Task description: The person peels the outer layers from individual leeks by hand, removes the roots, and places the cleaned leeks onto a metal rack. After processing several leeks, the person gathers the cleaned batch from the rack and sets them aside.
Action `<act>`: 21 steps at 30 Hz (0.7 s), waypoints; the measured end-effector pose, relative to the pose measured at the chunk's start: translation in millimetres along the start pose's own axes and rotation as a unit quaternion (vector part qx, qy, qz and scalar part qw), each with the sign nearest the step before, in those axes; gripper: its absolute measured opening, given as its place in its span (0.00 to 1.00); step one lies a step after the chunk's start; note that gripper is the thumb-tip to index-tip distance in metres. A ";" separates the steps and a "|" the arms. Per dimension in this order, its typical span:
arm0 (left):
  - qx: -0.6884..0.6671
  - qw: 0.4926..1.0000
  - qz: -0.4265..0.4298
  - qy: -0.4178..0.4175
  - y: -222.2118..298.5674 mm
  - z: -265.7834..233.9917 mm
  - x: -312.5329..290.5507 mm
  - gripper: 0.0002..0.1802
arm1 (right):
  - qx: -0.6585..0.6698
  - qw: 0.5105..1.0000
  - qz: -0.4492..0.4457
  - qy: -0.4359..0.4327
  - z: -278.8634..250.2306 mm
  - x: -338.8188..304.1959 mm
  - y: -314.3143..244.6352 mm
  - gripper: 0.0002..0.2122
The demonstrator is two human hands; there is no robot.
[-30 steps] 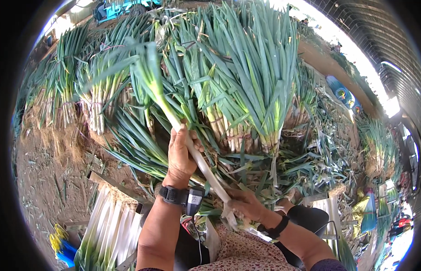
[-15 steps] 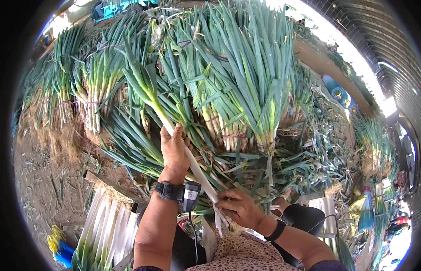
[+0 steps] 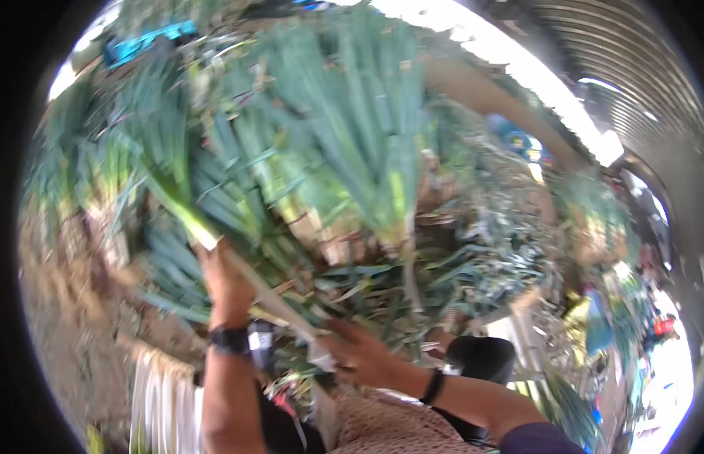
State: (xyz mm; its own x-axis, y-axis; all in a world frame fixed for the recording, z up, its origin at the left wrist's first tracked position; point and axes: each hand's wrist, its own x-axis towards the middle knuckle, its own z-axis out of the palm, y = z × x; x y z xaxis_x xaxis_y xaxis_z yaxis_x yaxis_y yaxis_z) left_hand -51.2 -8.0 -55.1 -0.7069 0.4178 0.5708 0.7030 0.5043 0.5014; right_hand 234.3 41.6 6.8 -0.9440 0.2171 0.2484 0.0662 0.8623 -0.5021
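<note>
1. Head view, left hand: the left hand (image 3: pixel 225 278) is wrapped around the shaft of a long leek (image 3: pixel 275 299), gripping it where the pale part meets the green. The leaves rise beyond the fist, up and to the left. This looks a sound place to hold, as the shaft is firm there; a snug grip without squeezing should keep the stalk from bruising or rolling.

2. Head view, right hand: the right hand (image 3: pixel 367 356) is at the leek's lower, white end, fingers reaching to it. Blur hides whether they pinch the stalk or only rest against it, so I cannot tell. A light touch with the fingertips would suit this end best, because outer layers may tear or slip.

3. Head view, the leek's place: it slants across the space between both hands, in front of the body and above the patterned cloth (image 3: pixel 367 425) on the lap. Keeping it braced at two points, with the hands well apart, should steady its whole length.

4. Head view, surroundings: upright leek bundles (image 3: pixel 371 163) stand beyond the hands, with loose leaves (image 3: pixel 382 276) on the ground before them. White-stemmed leeks (image 3: pixel 167 401) lie side by side at lower left. Holding the long leaves clear of these would likely prevent snagging.
</note>
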 end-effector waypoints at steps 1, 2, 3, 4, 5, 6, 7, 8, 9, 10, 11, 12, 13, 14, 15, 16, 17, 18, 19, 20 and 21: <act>-0.049 0.998 0.023 -0.016 -50.2 18.8 -11.4 0.30 | -0.012 1.000 -0.004 -0.013 8.6 19.0 -10.7 0.29; -0.066 0.992 -0.007 -0.109 -29.1 7.7 -12.4 0.30 | 0.002 1.000 -0.021 0.019 16.8 18.1 2.6 0.27; -0.049 0.992 0.116 -0.006 -45.2 7.9 -15.1 0.23 | 0.177 0.981 0.078 0.001 53.9 17.7 11.7 0.24; -0.147 0.984 0.010 -0.095 -68.8 6.2 -13.9 0.23 | 0.328 0.941 0.074 0.045 69.3 21.0 6.4 0.19; -0.200 0.979 0.014 -0.040 -99.6 5.5 -17.8 0.23 | 0.170 0.984 -0.008 0.045 58.1 32.8 -12.9 0.15; -0.210 0.974 0.077 0.033 -73.0 14.6 -12.2 0.21 | 0.320 0.941 -0.007 0.106 64.2 24.5 -4.3 0.14; -0.337 0.941 -0.006 0.006 -89.1 24.6 -15.2 0.20 | 0.472 0.875 0.093 0.057 51.6 25.9 -26.1 0.11; -0.454 0.886 -0.089 -0.024 -97.8 33.4 -10.9 0.19 | 0.460 0.880 0.094 0.070 34.3 23.1 -27.2 0.11; -0.450 0.886 -0.097 -0.060 -83.0 35.8 -5.3 0.19 | 0.306 0.951 -0.049 0.023 15.9 16.9 -23.8 0.12; -0.440 0.887 -0.106 -0.096 -69.2 37.4 -2.2 0.19 | 0.136 0.973 -0.185 -0.034 2.5 8.7 -22.2 0.15; -0.416 0.904 -0.024 -0.096 -112.3 44.2 9.5 0.18 | 0.137 0.971 -0.193 -0.026 2.2 2.3 -29.2 0.15; -0.532 0.827 -0.157 -0.092 -103.7 47.7 10.1 0.18 | 0.123 0.973 -0.195 0.003 2.7 -13.9 -21.8 0.13; -0.570 0.792 -0.203 -0.079 -94.2 52.8 7.4 0.18 | 0.109 0.974 -0.198 0.032 4.4 -31.0 -16.4 0.12; -0.602 0.756 -0.251 -0.061 -82.9 47.5 4.5 0.19 | 0.388 0.922 -0.006 -0.010 2.3 -48.8 -21.4 0.12; -0.602 0.756 -0.251 -0.061 -91.2 53.2 5.9 0.19 | 0.621 0.760 0.186 -0.051 -1.8 -68.5 -26.5 0.11; -0.596 0.763 -0.242 -0.070 -107.7 52.1 11.1 0.17 | 0.360 0.918 0.056 -0.156 -17.7 -73.4 -30.0 0.13; -0.597 0.763 -0.234 -0.083 -112.4 57.0 12.1 0.17 | 0.049 0.967 -0.075 -0.239 -34.2 -82.0 -29.0 0.16; -0.597 0.763 -0.235 -0.084 -116.3 62.1 12.7 0.17 | 0.058 0.946 0.030 -0.317 -41.7 -101.6 -32.6 0.13; -0.503 0.847 -0.169 -0.035 -110.2 56.7 20.5 0.17 | 0.066 0.909 0.130 -0.391 -48.0 -118.3 -31.5 0.11; -0.403 0.910 -0.101 0.016 -96.4 53.7 25.1 0.18 | 0.055 0.960 0.131 -0.240 -41.3 -149.9 -6.9 0.11; -0.332 0.941 -0.069 -0.008 -75.1 45.6 20.9 0.18 | 0.046 0.987 0.131 -0.081 -28.0 -175.3 14.4 0.12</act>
State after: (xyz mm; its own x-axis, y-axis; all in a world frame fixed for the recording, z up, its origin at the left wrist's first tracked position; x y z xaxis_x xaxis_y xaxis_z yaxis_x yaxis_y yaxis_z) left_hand -122.3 -2.7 -110.5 -0.7926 0.3977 0.4622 0.4934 -0.0268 0.8694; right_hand 409.8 28.8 -20.7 -0.9378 0.3457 -0.0317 0.2928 0.7386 -0.6072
